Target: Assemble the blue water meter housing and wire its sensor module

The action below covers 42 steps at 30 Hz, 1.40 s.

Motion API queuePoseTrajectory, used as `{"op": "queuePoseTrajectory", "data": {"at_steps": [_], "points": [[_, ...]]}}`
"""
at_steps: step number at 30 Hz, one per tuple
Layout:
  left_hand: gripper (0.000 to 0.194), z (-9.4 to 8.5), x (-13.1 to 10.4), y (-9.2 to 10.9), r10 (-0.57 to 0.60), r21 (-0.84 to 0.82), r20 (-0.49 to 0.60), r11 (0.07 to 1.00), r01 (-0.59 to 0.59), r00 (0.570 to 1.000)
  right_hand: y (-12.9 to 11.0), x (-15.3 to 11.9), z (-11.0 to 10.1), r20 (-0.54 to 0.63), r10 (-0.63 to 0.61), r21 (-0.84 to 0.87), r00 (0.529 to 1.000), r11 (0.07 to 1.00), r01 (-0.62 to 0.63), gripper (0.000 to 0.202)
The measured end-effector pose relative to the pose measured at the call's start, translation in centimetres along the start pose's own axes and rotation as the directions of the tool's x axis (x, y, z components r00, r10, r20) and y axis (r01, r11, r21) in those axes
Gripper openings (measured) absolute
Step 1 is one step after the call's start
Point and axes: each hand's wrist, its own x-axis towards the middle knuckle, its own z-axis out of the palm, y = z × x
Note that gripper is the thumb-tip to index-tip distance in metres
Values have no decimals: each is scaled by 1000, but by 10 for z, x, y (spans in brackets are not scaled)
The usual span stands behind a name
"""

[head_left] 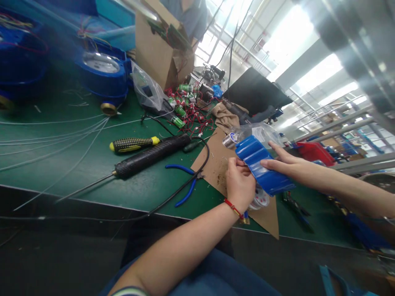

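A glossy blue ribbed cover [257, 162] is tilted over the cardboard in front of me. My right hand [282, 162] holds it from the right, thumb on its face and index finger stretched past its upper edge. At its left edge, my left hand [240, 183] has its fingers pinched together; what lies between them is hidden. Partly covered by both is a round clear-and-white part [261, 199] below the cover, with a brass fitting [245, 219] showing near my left wrist. Just behind the cover stands a solder wire spool [230, 140].
Blue-handled pliers [187, 185], a yellow-black screwdriver [134, 144] and a black soldering iron [151, 156] with its cable lie left. Green batteries with red wires [185, 109], a blue meter housing [103, 78] and a cardboard box [154, 49] stand behind. A person is across the table.
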Motion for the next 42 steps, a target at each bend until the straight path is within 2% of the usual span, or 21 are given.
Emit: {"op": "queuePoseTrajectory", "data": {"at_steps": [3,8,12,16,21,24,27,30,32,35,38,40,42], "points": [[34,-5,-9,-1,-9,-11,52,1000,10,999,13,4,7,-4,-5,5,1000,1000,5,108],[23,-30,-18,5,27,150,127,988,-46,991,37,2,17,-34,-59,-9,998,998,59,111],[24,-49,-17,10,14,232,149,972,-49,989,40,-11,27,-34,-74,-83,997,994,71,110],[21,-60,-17,16,1,260,127,965,-34,992,36,-28,46,-72,-157,-97,985,984,150,104],[36,-66,-20,24,-63,346,163,938,3,985,48,-45,81,-239,-192,-80,952,981,178,107],[49,-63,-16,26,-89,435,196,901,-6,976,61,-50,95,-261,-162,31,952,984,176,110],[59,-57,-11,25,-115,511,260,859,-36,959,69,-48,97,-298,-183,135,937,964,231,92],[61,-56,-8,23,-129,566,282,823,-56,951,70,-34,86,-435,-244,183,867,918,351,55],[58,-58,-6,21,-129,589,268,806,-57,955,68,-19,74,-467,-317,200,826,872,448,34],[58,-58,-5,20,-130,562,258,827,-39,957,64,6,53,-365,-531,189,765,762,619,26],[57,-55,-3,19,-131,479,240,878,0,962,58,30,34,-224,-742,103,631,626,773,32],[58,-53,-2,19,-131,439,229,898,18,965,53,42,25,-123,-814,45,568,567,822,29],[59,-53,0,17,-124,427,229,904,15,966,48,51,20,-35,-848,1,529,530,848,21]]}}
